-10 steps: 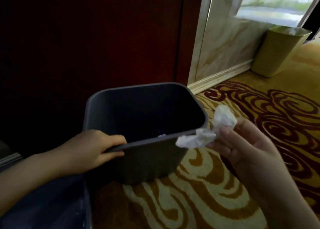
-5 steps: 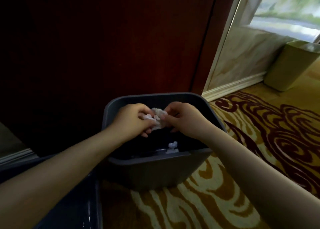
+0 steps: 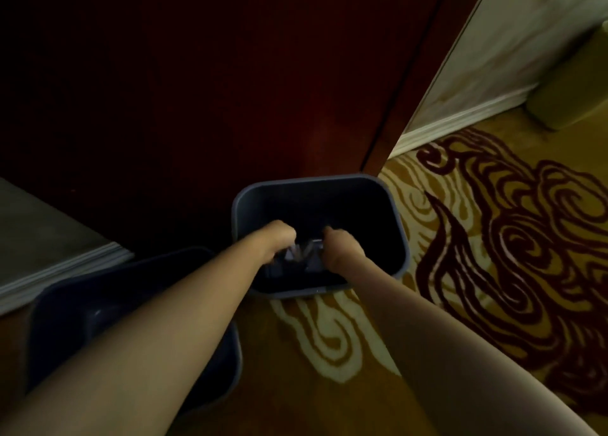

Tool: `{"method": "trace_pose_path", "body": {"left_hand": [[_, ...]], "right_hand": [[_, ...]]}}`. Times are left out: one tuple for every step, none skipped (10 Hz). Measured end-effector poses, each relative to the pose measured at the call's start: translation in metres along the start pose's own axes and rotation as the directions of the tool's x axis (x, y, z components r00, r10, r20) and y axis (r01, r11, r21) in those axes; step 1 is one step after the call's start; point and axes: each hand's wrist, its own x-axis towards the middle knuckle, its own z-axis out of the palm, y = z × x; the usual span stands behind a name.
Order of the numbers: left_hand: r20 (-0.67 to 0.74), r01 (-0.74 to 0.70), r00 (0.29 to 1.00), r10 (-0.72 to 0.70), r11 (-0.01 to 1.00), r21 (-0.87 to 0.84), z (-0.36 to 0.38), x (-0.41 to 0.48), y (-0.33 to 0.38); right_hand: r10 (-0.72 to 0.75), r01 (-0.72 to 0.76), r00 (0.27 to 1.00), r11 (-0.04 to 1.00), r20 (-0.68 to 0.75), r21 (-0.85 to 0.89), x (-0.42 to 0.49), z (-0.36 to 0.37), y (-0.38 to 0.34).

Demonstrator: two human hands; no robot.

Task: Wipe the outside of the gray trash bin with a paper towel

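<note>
The gray trash bin (image 3: 398,234) stands upright on the patterned carpet in front of a dark red door. Both my hands reach down into its open top. My left hand (image 3: 279,239) and my right hand (image 3: 342,248) each have their fingers closed on a crumpled white paper towel (image 3: 302,254), which hangs stretched between them inside the bin. The towel is blurred and partly in shadow. The bin's bottom is hidden in darkness.
A second dark bin (image 3: 65,323) sits at the lower left, under my left forearm. An olive bin (image 3: 572,93) stands by the marble wall at the far right. The dark red door (image 3: 230,90) rises right behind the gray bin. Yellow and maroon carpet (image 3: 493,271) spreads to the right.
My left hand left the bin's rim and joined my right hand on the towel. Both hands have gone lower into the bin, and the view has pulled up and back.
</note>
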Motion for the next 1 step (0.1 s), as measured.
{"method": "trace_pose_path", "body": {"left_hand": [[-0.151,-0.029,0.987,0.054,0.986,0.161,-0.0096,-0.0151,0.0006]], "right_hand": [[-0.002,0.004,0.998,0.999,0.059,-0.046,-0.0126,-0.0088,0.0025]]}}
